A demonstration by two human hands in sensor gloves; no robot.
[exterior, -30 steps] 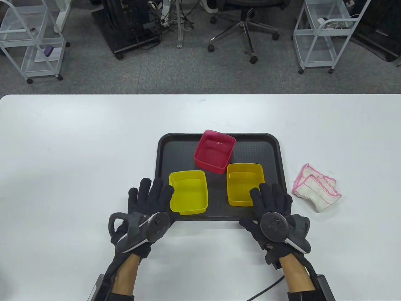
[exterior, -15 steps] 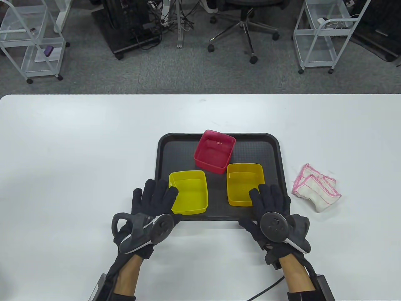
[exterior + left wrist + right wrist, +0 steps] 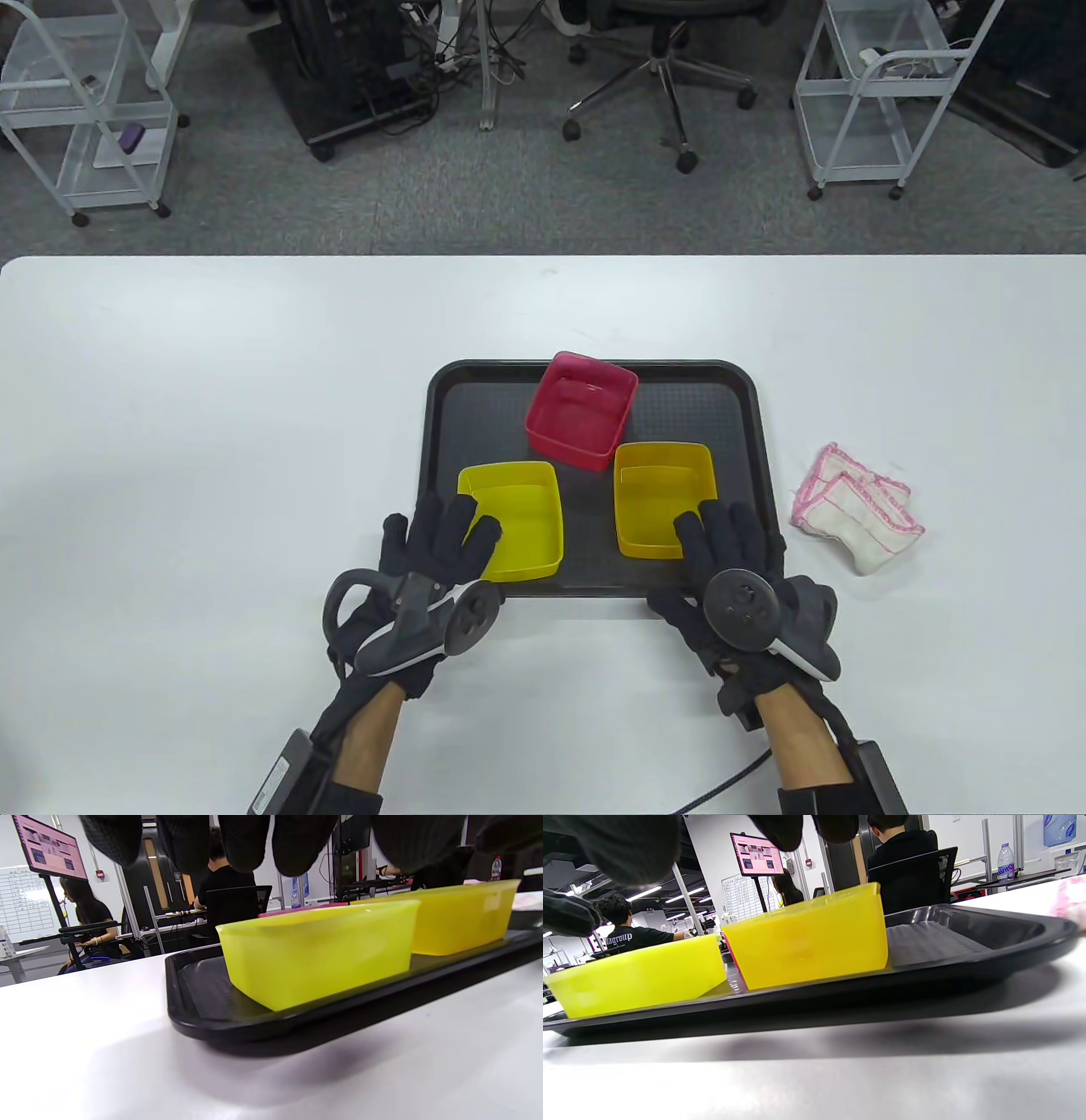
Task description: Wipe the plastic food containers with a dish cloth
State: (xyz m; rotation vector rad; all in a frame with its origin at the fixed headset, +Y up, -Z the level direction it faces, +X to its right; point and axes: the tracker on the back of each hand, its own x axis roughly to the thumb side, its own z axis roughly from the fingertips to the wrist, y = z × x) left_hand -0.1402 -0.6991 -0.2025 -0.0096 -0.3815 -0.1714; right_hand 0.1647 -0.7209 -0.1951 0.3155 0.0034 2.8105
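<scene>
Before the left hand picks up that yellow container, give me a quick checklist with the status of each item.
1. Left hand over the lemon-yellow container: ok.
2. Fingers gripping its wall: not ok, they hang above the rim in the left wrist view.
3. Container upright on the black tray: ok.
4. Dish cloth in the right hand: not ok, it lies on the table.
5. Container dirty inside: cannot tell.

Right wrist view: black T-shirt (image 3: 634, 938) on a man in the background, white print legible as "iagroup". Bottle (image 3: 1004, 861) label blue, unreadable.
</scene>
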